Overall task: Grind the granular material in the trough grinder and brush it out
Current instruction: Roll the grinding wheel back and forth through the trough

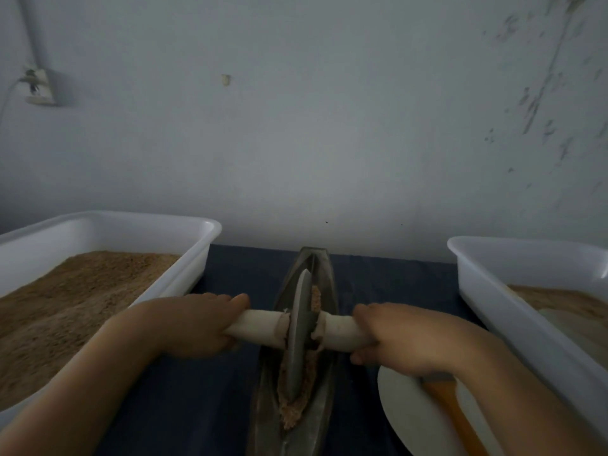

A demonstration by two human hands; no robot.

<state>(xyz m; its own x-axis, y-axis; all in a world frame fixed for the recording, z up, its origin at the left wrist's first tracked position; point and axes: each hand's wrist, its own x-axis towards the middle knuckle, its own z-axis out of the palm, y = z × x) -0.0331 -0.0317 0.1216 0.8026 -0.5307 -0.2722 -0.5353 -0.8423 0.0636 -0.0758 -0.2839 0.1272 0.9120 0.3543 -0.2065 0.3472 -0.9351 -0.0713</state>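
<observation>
A dark metal boat-shaped trough grinder [324,274] lies lengthwise on the dark cloth in the middle. Its grey grinding wheel [297,337] stands upright in the groove, with brownish granular material [289,413] packed along the groove around it. A pale axle handle [263,325] runs through the wheel to both sides. My left hand [194,324] grips the left end of the handle. My right hand [394,337] grips the right end.
A white tub [200,232] at the left holds brown granular material. Another white tub [467,258] at the right holds paler powder. A white plate [404,409] with an orange-handled brush [450,406] lies under my right forearm. A wall stands close behind.
</observation>
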